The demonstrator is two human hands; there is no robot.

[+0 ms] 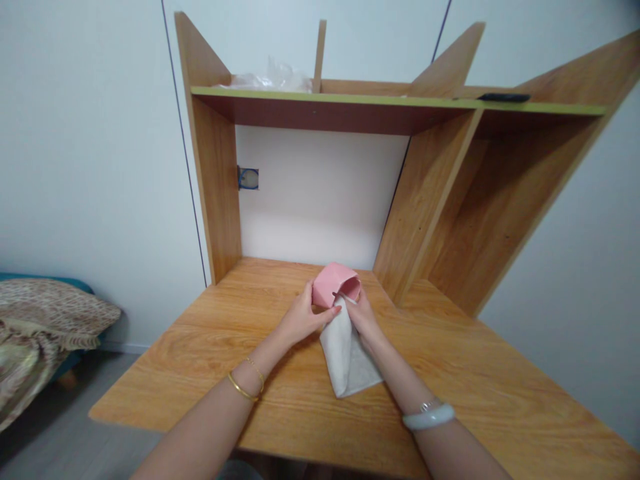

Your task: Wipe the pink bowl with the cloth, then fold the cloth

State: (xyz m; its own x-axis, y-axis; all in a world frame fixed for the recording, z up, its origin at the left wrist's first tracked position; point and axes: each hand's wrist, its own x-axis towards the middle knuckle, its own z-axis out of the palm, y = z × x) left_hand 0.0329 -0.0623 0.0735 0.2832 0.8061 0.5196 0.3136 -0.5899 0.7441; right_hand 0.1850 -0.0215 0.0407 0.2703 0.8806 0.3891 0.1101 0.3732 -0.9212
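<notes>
A pink, angular, hollow container point(331, 280) is held above the desk, tilted so that its opening faces right and toward me. My left hand point(306, 315) grips it from the left, the thumb across its near edge. A pale grey cloth point(339, 353) hangs down from the opening toward the desktop. My right hand point(364, 313) is closed on the cloth at the container's right side, close to the rim. Some right fingers are hidden behind the cloth and the container.
The wooden desk point(210, 360) carries a shelf unit point(330, 100) at its back. On the shelf lie a clear plastic bag point(275, 79) and a dark flat object point(504, 97). An open wall socket box point(249, 179) shows at the left. A patterned blanket point(50, 313) covers furniture farther left.
</notes>
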